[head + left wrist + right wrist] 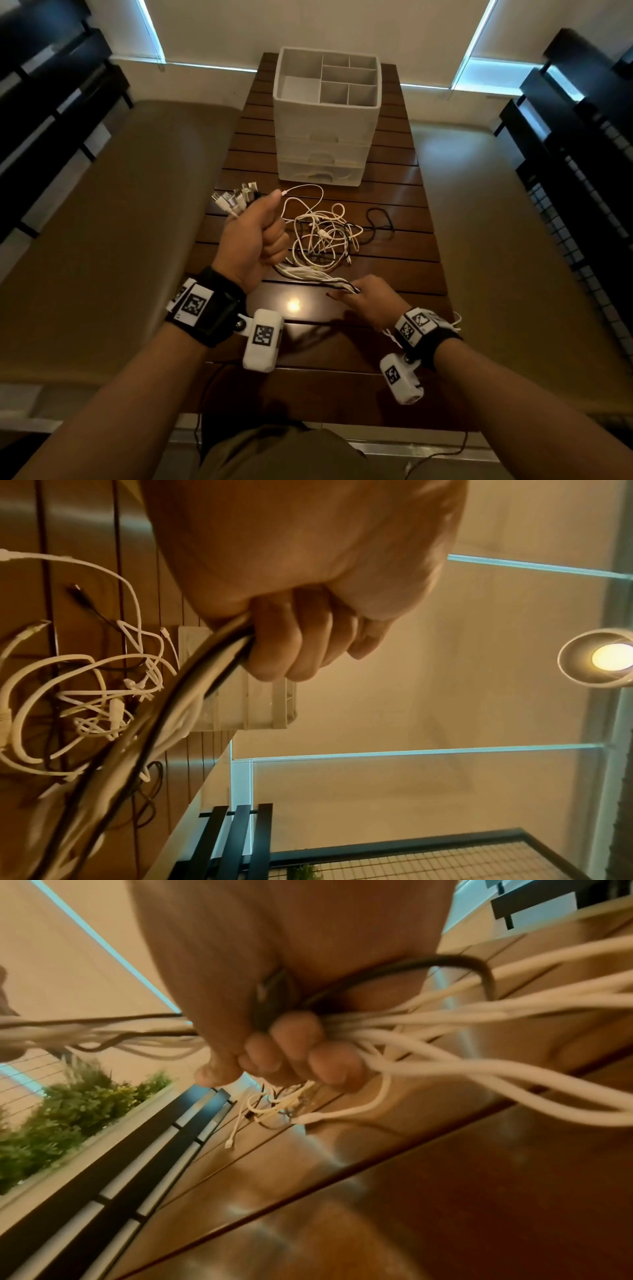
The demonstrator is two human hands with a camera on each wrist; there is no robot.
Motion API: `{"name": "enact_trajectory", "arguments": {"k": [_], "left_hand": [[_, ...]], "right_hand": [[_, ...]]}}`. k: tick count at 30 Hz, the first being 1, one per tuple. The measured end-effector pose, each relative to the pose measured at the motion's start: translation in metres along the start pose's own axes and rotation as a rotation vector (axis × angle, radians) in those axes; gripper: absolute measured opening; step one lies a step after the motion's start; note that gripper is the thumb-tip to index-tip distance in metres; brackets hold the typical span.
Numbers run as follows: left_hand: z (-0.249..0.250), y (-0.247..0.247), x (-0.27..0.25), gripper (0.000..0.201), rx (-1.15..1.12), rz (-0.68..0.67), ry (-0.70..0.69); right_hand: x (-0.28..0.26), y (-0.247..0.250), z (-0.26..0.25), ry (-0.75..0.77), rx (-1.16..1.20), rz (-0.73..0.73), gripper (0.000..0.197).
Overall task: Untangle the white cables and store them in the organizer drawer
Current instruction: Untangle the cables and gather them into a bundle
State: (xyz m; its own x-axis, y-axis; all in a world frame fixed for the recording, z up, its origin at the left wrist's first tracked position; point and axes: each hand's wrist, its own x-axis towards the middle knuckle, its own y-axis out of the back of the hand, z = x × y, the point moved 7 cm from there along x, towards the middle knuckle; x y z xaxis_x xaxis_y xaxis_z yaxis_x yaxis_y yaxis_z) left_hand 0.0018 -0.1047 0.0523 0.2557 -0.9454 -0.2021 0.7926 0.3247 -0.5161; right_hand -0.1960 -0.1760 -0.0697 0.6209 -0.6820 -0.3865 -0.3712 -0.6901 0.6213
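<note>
Wrist-strapped cameras (262,339) carry black-and-white square markers. Left hand (251,236) clenches a bundle of smooth white cables (318,233), plug ends fanned above its grip; right hand (371,299) grasps the same bundle lower down, over the slatted wooden surface (404,246). Beyond stands the white plastic organizer (325,137), drawers closed.

We see our left hand (291,642) holding a bunch of cables (192,696). Left of the hand, more white cables (85,696) lie tangled on the wooden table (85,520).

Home living area, slatted wooden table (404,236), cushioned benches (113,219), window blinds (308,20)
</note>
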Motion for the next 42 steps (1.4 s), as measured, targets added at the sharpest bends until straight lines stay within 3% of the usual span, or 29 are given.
{"name": "enact_trajectory", "arguments": {"k": [3,5,9,13,16,18,22,23,25,28,29,30,33,34,36,38,42], "left_hand": [[-0.005,0.001,0.005,0.055,-0.018,0.002,0.008],[-0.005,0.004,0.008,0.055,-0.036,-0.013,0.007],[-0.002,0.015,0.011,0.057,-0.058,0.017,0.004],[-0.002,0.022,0.013,0.055,-0.049,0.047,0.008],[-0.007,0.025,0.016,0.053,-0.021,0.062,0.02],[-0.008,0.028,0.018,0.053,-0.016,0.082,0.02],[-0.007,0.04,0.021,0.053,0.003,0.129,0.023],[-0.007,0.044,0.021,0.053,0.012,0.138,0.029],[-0.01,0.051,0.021,0.055,0.013,0.159,0.041],[-0.017,0.057,0.019,0.054,0.017,0.177,0.067],[-0.02,0.058,0.019,0.053,0.027,0.178,0.074],[-0.022,0.059,0.019,0.051,0.039,0.179,0.08],[-0.026,0.058,0.017,0.047,0.07,0.169,0.091],[-0.027,0.057,0.016,0.046,0.074,0.164,0.086],[-0.025,0.056,0.014,0.046,0.086,0.157,0.062],[-0.024,0.054,0.012,0.047,0.109,0.151,0.048],[-0.022,0.044,0.009,0.048,0.15,0.14,0.033]], "right_hand": [[0.005,-0.018,0.009,-0.077,0.343,-0.066,0.044],[0.01,-0.018,0.014,-0.09,0.384,-0.015,0.042],[0.022,-0.007,0.013,0.01,0.147,0.183,0.03],[0.028,-0.021,0.008,0.009,-0.091,0.115,0.054],[0.031,-0.026,0.009,-0.017,-0.217,0.118,0.04],[0.029,-0.022,0.006,0.042,-0.221,0.144,0.045],[0.022,-0.011,-0.012,0.079,0.021,-0.112,0.07],[0.023,0.0,-0.019,0.082,0.065,-0.12,0.073],[0.03,0.037,-0.034,0.118,0.105,0.019,0.058],[0.048,0.097,-0.057,0.206,0.045,0.437,0.022],[0.056,0.105,-0.067,0.24,-0.014,0.494,0.019],[0.068,0.107,-0.075,0.271,-0.092,0.487,0.024],[0.106,0.08,-0.085,0.211,-0.407,0.264,0.048],[0.115,0.072,-0.083,0.177,-0.495,0.213,0.048],[0.125,0.065,-0.084,0.15,-0.584,0.181,0.028],[0.126,0.07,-0.095,0.163,-0.583,0.233,0.012],[0.107,0.104,-0.122,0.254,-0.303,0.504,0.017]]}}
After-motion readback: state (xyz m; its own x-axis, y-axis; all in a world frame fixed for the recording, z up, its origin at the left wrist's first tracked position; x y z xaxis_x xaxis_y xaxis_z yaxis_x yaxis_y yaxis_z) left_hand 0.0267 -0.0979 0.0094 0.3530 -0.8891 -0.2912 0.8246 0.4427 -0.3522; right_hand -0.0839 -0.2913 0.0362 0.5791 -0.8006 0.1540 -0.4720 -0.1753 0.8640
